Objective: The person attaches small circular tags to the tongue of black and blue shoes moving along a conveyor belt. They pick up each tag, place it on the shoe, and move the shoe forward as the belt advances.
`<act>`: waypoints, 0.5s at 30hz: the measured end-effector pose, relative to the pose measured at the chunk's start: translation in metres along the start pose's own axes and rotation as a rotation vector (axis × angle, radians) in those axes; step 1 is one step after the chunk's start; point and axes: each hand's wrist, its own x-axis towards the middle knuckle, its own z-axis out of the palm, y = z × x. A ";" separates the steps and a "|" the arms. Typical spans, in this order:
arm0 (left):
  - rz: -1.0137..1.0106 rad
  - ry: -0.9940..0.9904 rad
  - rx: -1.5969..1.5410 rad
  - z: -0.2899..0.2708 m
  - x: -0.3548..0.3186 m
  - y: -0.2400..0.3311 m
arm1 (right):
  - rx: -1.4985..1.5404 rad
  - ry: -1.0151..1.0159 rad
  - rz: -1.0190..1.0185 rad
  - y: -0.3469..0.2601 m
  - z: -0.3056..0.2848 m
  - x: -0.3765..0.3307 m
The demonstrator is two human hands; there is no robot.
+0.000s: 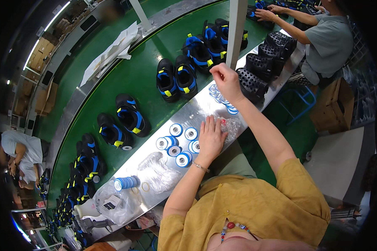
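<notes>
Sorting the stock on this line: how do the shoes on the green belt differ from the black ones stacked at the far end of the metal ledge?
The belt shoes are black with blue straps and yellow tabs; the stacked shoes are plain black with a dotted, perforated surface. The belt shoes lie in spaced pairs, openings up; the stacked shoes are packed tight in a row. Both are dark footwear.

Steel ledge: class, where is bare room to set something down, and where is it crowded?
Bare metal lies between the tape rolls and the clear bag, and beyond the left hand toward the tape stack. Crowded around the rolls and near the right hand.
</notes>
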 end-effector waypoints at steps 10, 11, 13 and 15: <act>-0.141 0.468 -0.232 -0.040 -0.007 0.013 | 0.435 -0.393 0.467 -0.032 -0.033 -0.050; -0.211 0.508 -0.278 -0.045 -0.009 0.017 | 0.476 -0.461 0.504 -0.039 -0.031 -0.062; -0.308 0.447 -0.396 -0.047 -0.012 0.020 | 0.541 -0.495 0.538 -0.046 -0.024 -0.075; -0.466 0.282 -0.675 -0.038 -0.018 0.020 | 0.572 -0.526 0.583 -0.054 -0.021 -0.085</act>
